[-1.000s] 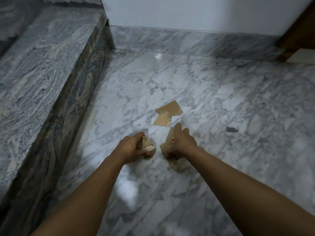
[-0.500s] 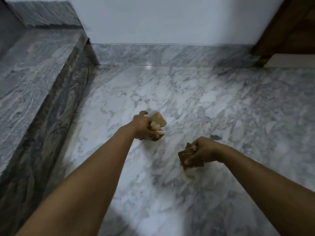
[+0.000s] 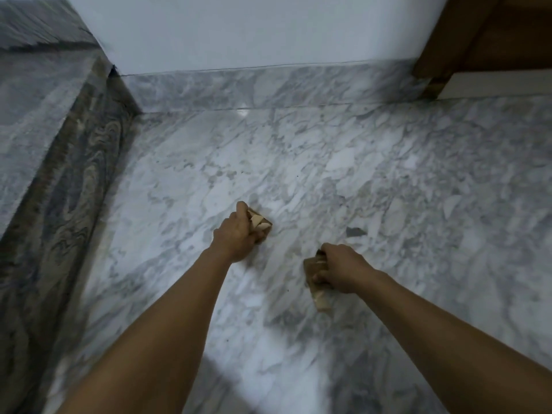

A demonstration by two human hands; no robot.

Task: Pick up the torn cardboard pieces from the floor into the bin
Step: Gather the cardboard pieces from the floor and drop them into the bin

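Left hand clenches a cardboard bundle at frame centre; right hand grasps more cardboard scraps lower right, likely gathered for one trip. Bin not visible.

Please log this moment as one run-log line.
left hand: grips cardboard scraps | right hand: grips cardboard stack | bin: not in view

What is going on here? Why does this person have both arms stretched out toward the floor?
A person is clearing torn cardboard off a marble floor. The left hand grips one bunch of cardboard pieces, and the right hand grips a second bunch. No loose cardboard shows on the part of the floor in view, and no bin is in sight.
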